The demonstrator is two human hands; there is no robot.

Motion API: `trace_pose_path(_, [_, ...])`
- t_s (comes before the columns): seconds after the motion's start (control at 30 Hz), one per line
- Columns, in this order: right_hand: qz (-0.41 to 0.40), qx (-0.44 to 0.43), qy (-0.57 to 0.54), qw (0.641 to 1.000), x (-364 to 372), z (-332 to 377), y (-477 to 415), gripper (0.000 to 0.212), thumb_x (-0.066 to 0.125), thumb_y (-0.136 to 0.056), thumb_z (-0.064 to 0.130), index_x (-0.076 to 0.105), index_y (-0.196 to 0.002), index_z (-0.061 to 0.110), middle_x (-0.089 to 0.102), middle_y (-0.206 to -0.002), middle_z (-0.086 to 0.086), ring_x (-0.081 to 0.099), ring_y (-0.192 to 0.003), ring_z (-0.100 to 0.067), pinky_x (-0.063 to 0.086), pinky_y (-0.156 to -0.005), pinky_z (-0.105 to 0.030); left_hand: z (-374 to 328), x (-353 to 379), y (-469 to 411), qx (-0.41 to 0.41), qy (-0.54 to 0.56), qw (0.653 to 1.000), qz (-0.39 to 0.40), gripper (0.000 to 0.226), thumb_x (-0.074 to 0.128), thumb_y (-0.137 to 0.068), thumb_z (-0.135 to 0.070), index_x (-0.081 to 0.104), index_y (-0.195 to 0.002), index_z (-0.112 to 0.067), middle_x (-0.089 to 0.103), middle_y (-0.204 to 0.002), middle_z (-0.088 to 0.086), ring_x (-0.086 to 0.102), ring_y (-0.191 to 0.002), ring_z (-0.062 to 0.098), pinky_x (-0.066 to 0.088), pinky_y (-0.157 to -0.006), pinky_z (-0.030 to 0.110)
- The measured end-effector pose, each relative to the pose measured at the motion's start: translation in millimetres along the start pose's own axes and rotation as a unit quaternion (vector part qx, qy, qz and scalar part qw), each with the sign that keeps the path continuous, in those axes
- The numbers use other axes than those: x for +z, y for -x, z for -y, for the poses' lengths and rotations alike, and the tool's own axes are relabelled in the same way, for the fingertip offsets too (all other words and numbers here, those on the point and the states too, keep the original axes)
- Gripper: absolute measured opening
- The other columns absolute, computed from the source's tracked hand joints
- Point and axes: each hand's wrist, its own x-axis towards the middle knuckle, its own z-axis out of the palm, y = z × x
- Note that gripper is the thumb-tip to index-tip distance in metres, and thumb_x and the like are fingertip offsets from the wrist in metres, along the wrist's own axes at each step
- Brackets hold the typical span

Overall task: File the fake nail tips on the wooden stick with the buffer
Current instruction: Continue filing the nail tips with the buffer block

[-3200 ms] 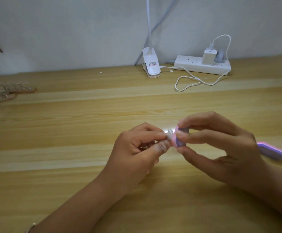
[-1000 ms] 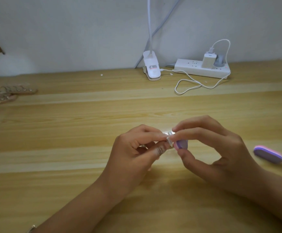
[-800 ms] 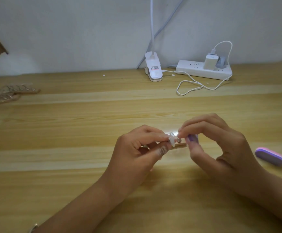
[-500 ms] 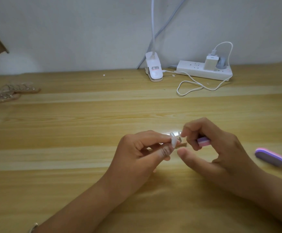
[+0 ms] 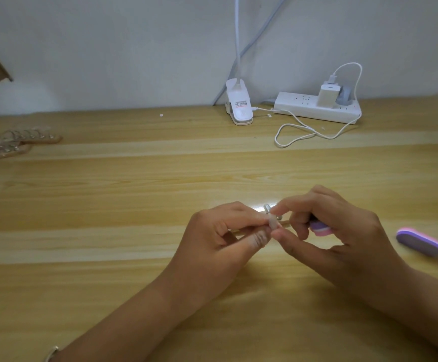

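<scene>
The left hand (image 5: pixel 220 239) pinched the clear-tipped wooden stick (image 5: pixel 286 224), the right hand (image 5: pixel 343 231) gripped the pink-purple buffer block (image 5: pixel 320 228); light, steady strokes seemed best.

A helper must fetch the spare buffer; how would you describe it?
On the wooden table, look just right of the right hand. The spare buffer lies flat there, an oval block, purple on top, pink along its side. Unlike the buffer held in that hand, nothing touches it.
</scene>
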Motion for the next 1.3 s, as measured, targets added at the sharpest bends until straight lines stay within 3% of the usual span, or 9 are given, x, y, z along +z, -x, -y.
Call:
trace_pose_path(0.3, [0.027,0.016,0.003,0.999,-4,1,-2,0.016,0.076,-0.085,0.024,0.072,-0.088,0.008,0.05,-0.07,0.01,0.05,-0.075,-0.005,0.038,-0.069,-0.004,-1,0,1,0.024,-0.05,0.998,-0.014,0.013,0.069,-0.086,-0.014,0.078,-0.093,-0.021,0.071,-0.087,-0.006,0.067,-0.076,0.008,0.05,-0.056,0.02])
trace_pose_path(0.5, [0.036,0.01,-0.013,0.999,-4,2,-3,0.018,0.074,-0.082,0.021,0.058,-0.088,0.028,0.05,-0.069,0.01,0.049,-0.076,-0.002,0.038,-0.069,-0.004,0,1,3,0.07,-0.171,0.983,-0.022,0.012,0.068,-0.089,-0.014,0.078,-0.091,-0.019,0.069,-0.086,-0.009,0.066,-0.076,0.013,0.051,-0.059,0.034])
trace_pose_path(0.6, [0.049,0.004,0.005,0.999,-3,0,-2,0.005,0.073,-0.084,0.022,0.068,-0.086,0.019,0.051,-0.07,0.011,0.048,-0.077,-0.004,0.039,-0.068,-0.007,0,0,3,0.074,-0.189,0.979,-0.03,0.011,0.067,-0.089,-0.015,0.077,-0.088,-0.019,0.068,-0.084,-0.009,0.064,-0.074,0.012,0.049,-0.058,0.034])
trace_pose_path(0.73, [0.061,0.0,0.028,0.998,-7,-3,-8,0.018,0.076,-0.086,0.028,0.074,-0.093,0.011,0.048,-0.075,0.017,0.047,-0.077,-0.005,0.037,-0.07,-0.009,-1,1,1,0.073,-0.181,0.98,-0.039,0.011,0.069,-0.087,-0.015,0.079,-0.092,-0.019,0.07,-0.083,-0.009,0.065,-0.074,0.01,0.049,-0.055,0.029])
trace_pose_path(0.8, [0.053,0.024,-0.004,0.998,-11,-3,-8,0.019,0.067,-0.087,0.03,0.068,-0.101,0.017,0.047,-0.078,0.02,0.05,-0.076,-0.004,0.038,-0.071,-0.009,-1,1,0,0.075,-0.178,0.98,-0.046,0.01,0.071,-0.087,-0.015,0.078,-0.092,-0.019,0.07,-0.082,-0.01,0.065,-0.072,0.008,0.049,-0.054,0.028])
trace_pose_path(0.9, [0.062,0.074,-0.061,0.993,-16,-3,-6,0.021,0.042,-0.083,0.025,0.054,-0.1,0.018,0.048,-0.08,0.006,0.047,-0.073,-0.011,0.038,-0.068,-0.017,0,0,0,0.067,-0.163,0.983,-0.05,0.009,0.072,-0.087,-0.012,0.078,-0.091,-0.019,0.07,-0.081,-0.009,0.064,-0.069,0.01,0.048,-0.052,0.03])
trace_pose_path(1.03, [0.054,0.115,-0.047,0.991,-15,-3,-6,0.026,0.031,-0.078,0.026,0.048,-0.095,0.017,0.052,-0.094,-0.002,0.049,-0.088,-0.019,0.04,-0.076,-0.023,2,1,0,0.067,-0.161,0.984,-0.043,0.011,0.073,-0.086,-0.011,0.078,-0.09,-0.02,0.069,-0.082,-0.011,0.065,-0.07,0.01,0.049,-0.051,0.03])
trace_pose_path(1.17, [0.033,0.069,0.005,0.997,-8,-3,-4,0.021,0.035,-0.096,0.021,0.052,-0.107,0.016,0.053,-0.106,-0.001,0.053,-0.101,-0.019,0.04,-0.087,-0.017,4,1,0,0.064,-0.162,0.984,-0.041,0.012,0.073,-0.086,-0.011,0.078,-0.09,-0.021,0.069,-0.083,-0.012,0.065,-0.07,0.009,0.05,-0.051,0.027])
trace_pose_path(1.3, [0.031,0.004,0.012,0.999,-5,-11,-5,0.022,0.056,-0.099,0.018,0.065,-0.118,0.01,0.056,-0.113,-0.003,0.059,-0.108,-0.016,0.044,-0.094,-0.017,3,1,0,0.057,-0.161,0.985,-0.036,0.012,0.073,-0.086,-0.009,0.077,-0.089,-0.02,0.068,-0.083,-0.012,0.065,-0.07,0.01,0.049,-0.05,0.027])
